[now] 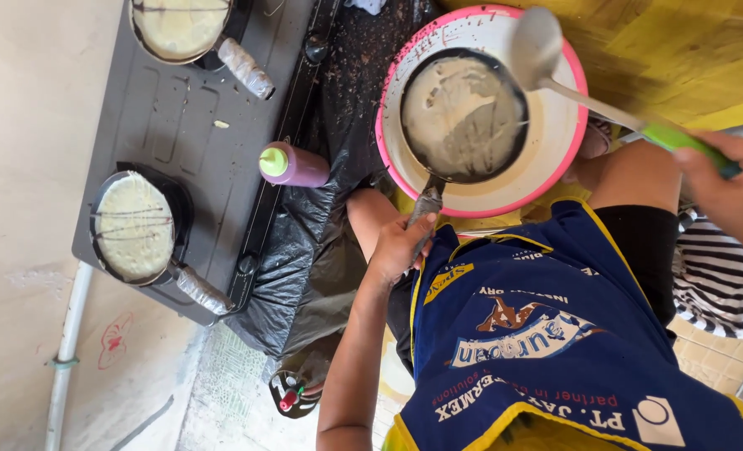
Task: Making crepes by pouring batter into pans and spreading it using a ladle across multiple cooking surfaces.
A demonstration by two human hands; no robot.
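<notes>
Tiled floor w/ a pink-rimmed basin (565,125). Left hand (398,246) clamps small pan (463,114) above it; right hand (735,188) grips ladle (535,43) over basin, prob. dripping batter. Stove (179,125) beside basin.

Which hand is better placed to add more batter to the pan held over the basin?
Probably the right hand: it holds the ladle over the pan's rim. The left hand is busy gripping the pan handle.
</notes>
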